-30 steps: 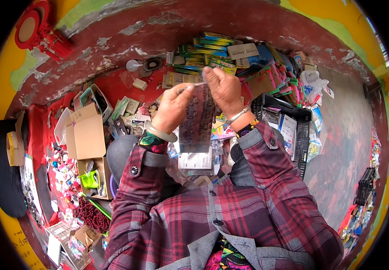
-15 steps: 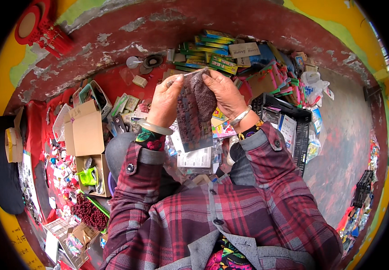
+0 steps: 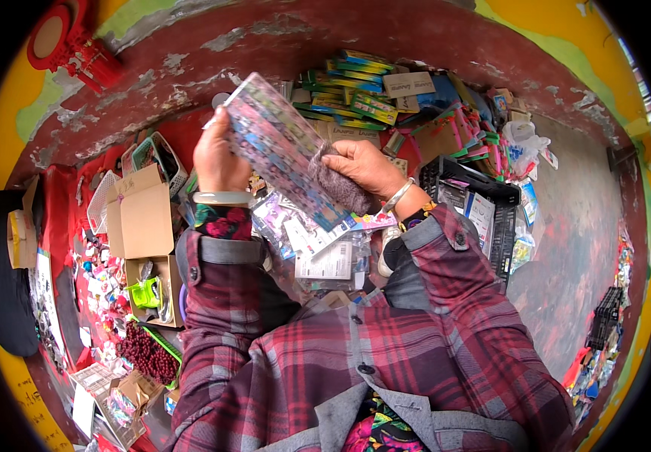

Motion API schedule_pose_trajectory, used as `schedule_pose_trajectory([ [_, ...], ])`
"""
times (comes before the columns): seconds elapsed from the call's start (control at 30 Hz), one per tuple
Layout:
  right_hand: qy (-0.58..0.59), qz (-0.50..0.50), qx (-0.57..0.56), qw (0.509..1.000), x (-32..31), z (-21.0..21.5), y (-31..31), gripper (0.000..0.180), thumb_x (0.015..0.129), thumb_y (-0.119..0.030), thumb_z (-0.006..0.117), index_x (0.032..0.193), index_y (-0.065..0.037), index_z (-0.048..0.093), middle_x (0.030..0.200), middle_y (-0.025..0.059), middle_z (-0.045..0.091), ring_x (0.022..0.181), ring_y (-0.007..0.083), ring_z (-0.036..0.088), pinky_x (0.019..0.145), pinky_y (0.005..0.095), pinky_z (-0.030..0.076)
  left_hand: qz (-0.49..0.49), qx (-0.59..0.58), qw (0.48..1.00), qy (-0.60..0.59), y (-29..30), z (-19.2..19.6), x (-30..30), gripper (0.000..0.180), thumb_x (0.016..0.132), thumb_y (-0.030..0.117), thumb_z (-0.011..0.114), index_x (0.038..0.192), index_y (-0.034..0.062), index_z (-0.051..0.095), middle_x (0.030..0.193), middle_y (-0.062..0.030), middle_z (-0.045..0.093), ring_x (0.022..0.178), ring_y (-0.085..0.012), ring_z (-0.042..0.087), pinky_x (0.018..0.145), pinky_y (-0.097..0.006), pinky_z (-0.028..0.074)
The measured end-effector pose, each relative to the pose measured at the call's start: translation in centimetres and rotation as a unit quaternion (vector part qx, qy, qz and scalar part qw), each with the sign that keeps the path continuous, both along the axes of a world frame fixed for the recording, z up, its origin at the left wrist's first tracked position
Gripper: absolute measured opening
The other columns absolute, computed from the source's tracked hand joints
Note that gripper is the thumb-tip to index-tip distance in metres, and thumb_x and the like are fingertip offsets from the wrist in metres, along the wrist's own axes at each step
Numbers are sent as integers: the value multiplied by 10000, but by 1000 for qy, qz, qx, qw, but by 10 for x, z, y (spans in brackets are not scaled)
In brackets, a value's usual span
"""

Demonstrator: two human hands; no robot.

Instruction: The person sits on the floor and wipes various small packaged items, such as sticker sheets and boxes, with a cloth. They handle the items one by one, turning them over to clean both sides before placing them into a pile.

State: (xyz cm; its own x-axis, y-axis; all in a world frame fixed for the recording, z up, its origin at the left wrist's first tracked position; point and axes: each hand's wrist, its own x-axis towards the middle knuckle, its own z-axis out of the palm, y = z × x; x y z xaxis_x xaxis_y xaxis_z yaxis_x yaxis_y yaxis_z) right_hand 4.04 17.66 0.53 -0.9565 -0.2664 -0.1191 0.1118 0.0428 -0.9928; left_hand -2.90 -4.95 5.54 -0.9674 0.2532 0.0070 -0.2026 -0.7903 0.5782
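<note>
My left hand (image 3: 221,160) grips the left edge of a flat rectangular card (image 3: 276,143) patterned with rows of small pink, blue and grey pieces. The card is blurred, so the pieces cannot be made out. It tilts from upper left down to lower right. A fuzzy grey-brown cloth (image 3: 340,184) is bunched under the fingers of my right hand (image 3: 371,166) and lies against the card's right side. Below the card, white printed packets (image 3: 324,260) lie in a loose heap between my knees.
Yellow and green boxes (image 3: 371,105) are stacked by the far wall. A black plastic crate (image 3: 502,233) stands to the right. On the left are an opened cardboard box (image 3: 141,215), a white-green basket (image 3: 161,162) and a tray of dark red beads (image 3: 148,354).
My hands have moved apart; the left went left, and the right came down a little with the cloth. The card has turned from hanging upright and dark to slanting, with its coloured rows showing.
</note>
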Motion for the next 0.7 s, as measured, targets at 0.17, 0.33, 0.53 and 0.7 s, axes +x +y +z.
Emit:
schedule_pose_trajectory([
  [0.17, -58, 60, 1, 997, 15, 26, 4, 182, 882, -143, 586, 965, 17, 614, 843, -13, 608, 735, 44, 517, 653, 214, 431, 72, 39, 994, -75, -36, -7, -19, 217, 938, 146, 494, 1027, -36, 568, 1047, -156, 623, 968, -271, 594, 911, -428, 456],
  [0.33, -69, 35, -136, 988, 22, 23, 14, 198, 898, -143, 568, 1014, 18, 583, 902, 26, 633, 784, 78, 586, 712, 217, 468, 67, 47, 993, -83, -34, -12, -24, 284, 931, 219, 524, 1072, -26, 548, 1057, -150, 617, 988, -272, 578, 941, -419, 428],
  [0.53, -47, -55, -219, 973, 14, 26, 20, 212, 908, -151, 553, 1029, 21, 584, 894, 44, 641, 772, 91, 601, 704, 224, 476, -122, -20, 992, -32, 8, -5, 3, 703, 818, 446, 648, 1257, -36, 386, 1205, -132, 506, 1172, -253, 460, 1021, -386, 350],
  [0.7, -51, -57, -213, 974, 12, 16, 11, 168, 909, -137, 542, 963, 19, 574, 868, 32, 623, 754, 80, 584, 671, 223, 468, -116, 62, 988, -76, 52, -19, 29, 451, 912, 352, 517, 1248, 55, 465, 1166, -119, 569, 1084, -289, 537, 983, -459, 379],
])
